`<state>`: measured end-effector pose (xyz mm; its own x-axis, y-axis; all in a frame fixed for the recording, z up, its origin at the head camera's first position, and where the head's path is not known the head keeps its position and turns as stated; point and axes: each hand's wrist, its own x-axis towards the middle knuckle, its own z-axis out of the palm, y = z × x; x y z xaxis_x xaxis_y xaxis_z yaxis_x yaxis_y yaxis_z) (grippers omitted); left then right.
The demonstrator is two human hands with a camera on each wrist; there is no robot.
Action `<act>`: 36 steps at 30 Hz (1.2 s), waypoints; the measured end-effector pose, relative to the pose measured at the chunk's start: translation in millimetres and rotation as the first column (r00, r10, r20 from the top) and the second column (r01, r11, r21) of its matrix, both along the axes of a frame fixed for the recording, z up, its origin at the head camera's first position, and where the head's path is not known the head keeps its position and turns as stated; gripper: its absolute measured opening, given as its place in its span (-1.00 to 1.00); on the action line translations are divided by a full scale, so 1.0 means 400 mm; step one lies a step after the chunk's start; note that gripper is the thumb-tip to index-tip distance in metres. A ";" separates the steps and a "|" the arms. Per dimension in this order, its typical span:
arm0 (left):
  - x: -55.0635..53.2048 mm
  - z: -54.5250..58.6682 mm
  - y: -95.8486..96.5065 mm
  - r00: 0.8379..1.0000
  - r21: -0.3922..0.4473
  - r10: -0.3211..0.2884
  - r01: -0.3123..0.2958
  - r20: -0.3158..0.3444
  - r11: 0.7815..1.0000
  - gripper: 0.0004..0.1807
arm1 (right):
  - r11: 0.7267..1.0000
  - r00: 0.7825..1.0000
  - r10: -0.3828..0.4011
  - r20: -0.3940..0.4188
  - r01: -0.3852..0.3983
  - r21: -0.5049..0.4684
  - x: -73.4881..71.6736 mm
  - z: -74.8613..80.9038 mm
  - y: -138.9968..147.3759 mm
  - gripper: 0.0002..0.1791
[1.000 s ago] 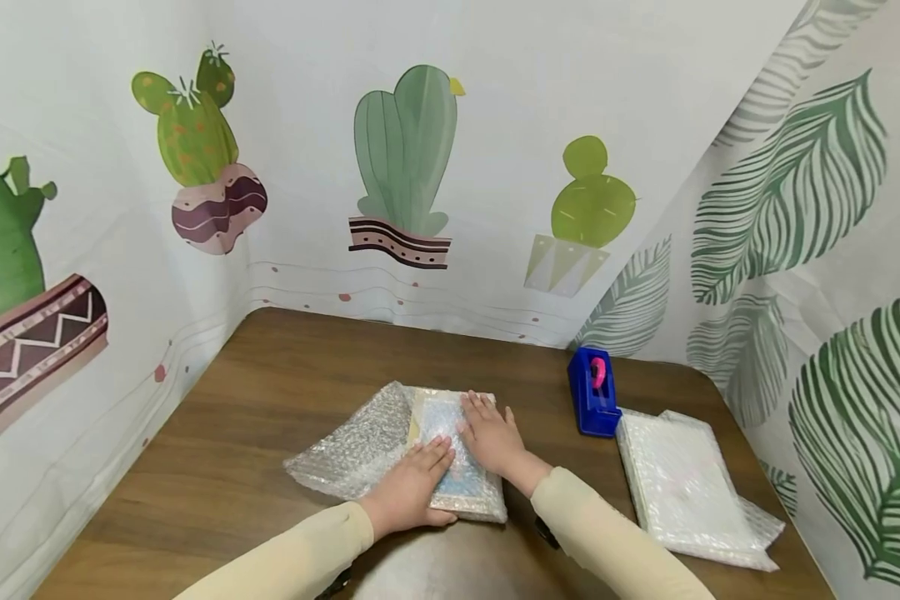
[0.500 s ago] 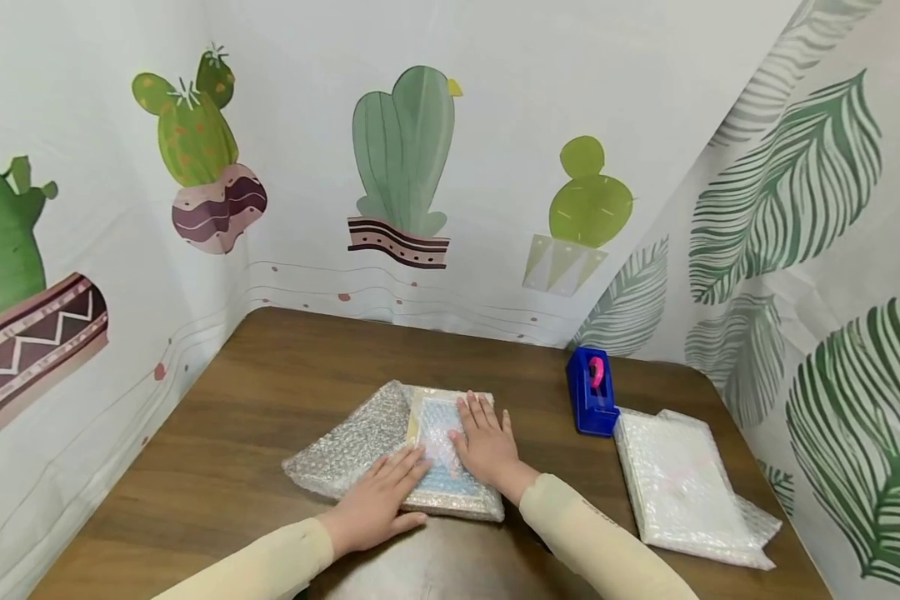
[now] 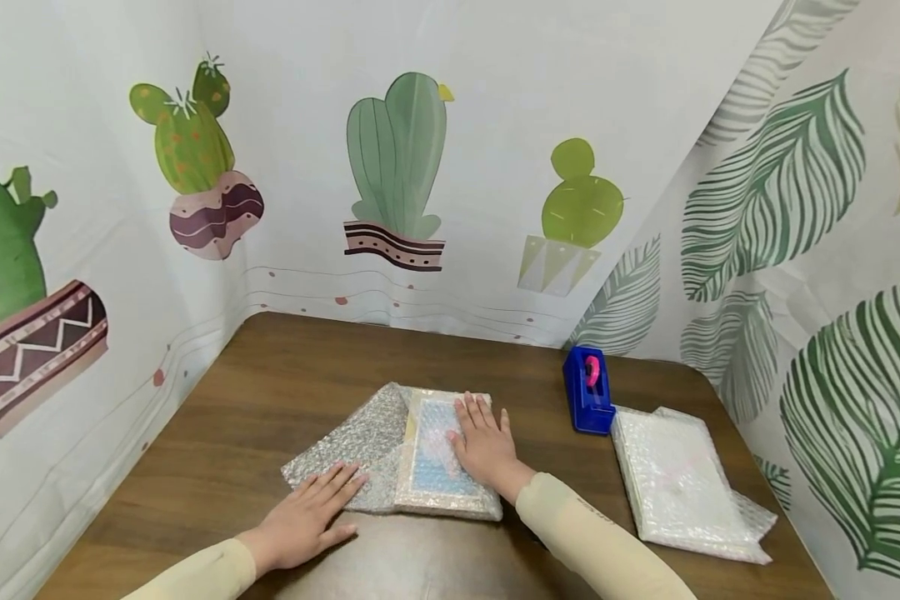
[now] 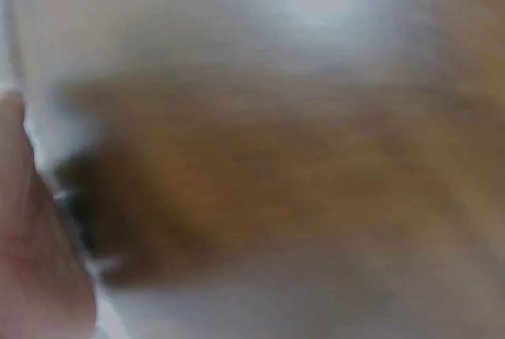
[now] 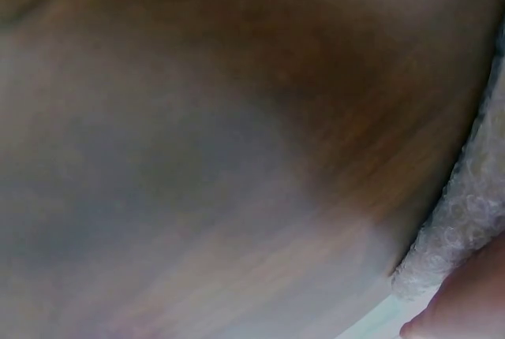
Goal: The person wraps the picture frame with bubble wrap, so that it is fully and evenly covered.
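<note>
A flat rectangular frame with a blue and pink picture point(image 3: 437, 467) lies at mid-table, covered in bubble wrap. From its left side a loose flap of bubble wrap point(image 3: 367, 433) spreads out to a point on the table. My right hand point(image 3: 486, 442) rests with straight fingers on the frame's right part. My left hand point(image 3: 307, 517) lies flat, fingers spread, its fingertips on the flap's lower left edge. In the right wrist view a wrapped edge of bubble wrap point(image 5: 461, 221) shows beside part of the hand. The left wrist view is blurred, with a bit of hand at the left.
A blue tape dispenser point(image 3: 589, 396) with a pink core stands at the back right. Beside it, nearer the right edge, lies another flat bubble-wrapped package point(image 3: 678, 479). The brown wooden table point(image 3: 307, 358) meets a wall covering printed with cacti and leaves.
My left hand has slid left, off the framed picture and across to the outer part of the bubble wrap flap. The right hand has stayed on the frame, shifting only slightly.
</note>
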<state>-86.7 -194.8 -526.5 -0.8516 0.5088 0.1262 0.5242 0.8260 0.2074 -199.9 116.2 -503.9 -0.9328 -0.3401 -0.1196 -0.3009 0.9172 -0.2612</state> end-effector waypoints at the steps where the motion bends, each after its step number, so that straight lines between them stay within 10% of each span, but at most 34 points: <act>1: 0.003 0.023 0.004 0.998 0.037 0.018 -0.021 0.063 0.999 -0.26 | 1.000 1.000 -0.002 0.002 0.002 0.005 0.000 -0.001 0.000 -0.29; 4: 0.005 0.095 0.033 0.952 0.271 0.051 -0.138 0.303 0.953 -0.27 | 1.000 1.000 -0.005 0.005 0.005 0.013 0.001 0.001 0.002 -0.28; 6: 0.008 0.123 0.056 0.875 0.516 -0.035 -0.252 0.483 0.818 -0.29 | 1.000 1.000 -0.008 0.003 0.008 0.017 0.001 0.001 0.004 -0.28; 8: 0.010 0.138 0.071 0.737 0.692 -0.234 -0.405 0.633 0.597 -0.31 | 1.000 1.000 -0.010 0.003 0.010 0.015 0.001 0.002 0.005 -0.28; 10: 0.015 0.132 0.075 0.553 0.718 -0.461 -0.577 0.694 0.389 -0.32 | 1.000 1.000 -0.012 0.005 0.012 0.017 0.000 -0.002 0.006 -0.28; 12: 0.021 0.113 0.070 0.377 0.648 -0.619 -0.703 0.689 0.293 -0.31 | 1.000 1.000 -0.012 0.012 0.012 0.017 -0.001 -0.005 0.005 -0.28; 14: 0.028 0.091 0.064 0.274 0.574 -0.685 -0.779 0.675 0.254 -0.30 | 1.000 1.000 -0.011 0.008 0.011 0.010 -0.003 -0.010 0.003 -0.28; 15: 0.031 0.081 0.062 0.249 0.545 -0.695 -0.803 0.675 0.242 -0.29 | 1.000 1.000 -0.014 0.007 0.013 0.012 -0.004 -0.012 0.001 -0.28; 20: 0.052 0.044 0.047 0.236 0.464 -0.662 -0.865 0.711 0.190 -0.36 | 1.000 1.000 -0.010 -0.010 0.010 0.003 -0.006 -0.017 -0.007 -0.27; 28: 0.029 0.050 0.087 0.316 0.450 -0.619 -0.891 0.720 0.069 -0.75 | 1.000 1.000 -0.022 -0.019 0.022 0.007 -0.010 -0.014 -0.001 -0.27; 32: -0.004 0.062 0.139 0.345 0.438 -0.474 -0.893 0.811 0.100 -0.70 | 1.000 1.000 -0.026 -0.014 0.026 0.009 -0.009 -0.015 -0.001 -0.27; 36: -0.021 0.069 0.173 0.408 0.443 -0.218 -0.884 0.887 0.148 -0.51 | 1.000 1.000 -0.025 -0.018 0.025 -0.004 -0.007 -0.016 -0.003 -0.27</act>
<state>-94.9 -125.6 -498.8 -0.8258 0.1389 -0.5466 -0.5639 -0.1921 0.8032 -202.6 114.9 -510.2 -0.9431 -0.3166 -0.1012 -0.2823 0.9237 -0.2591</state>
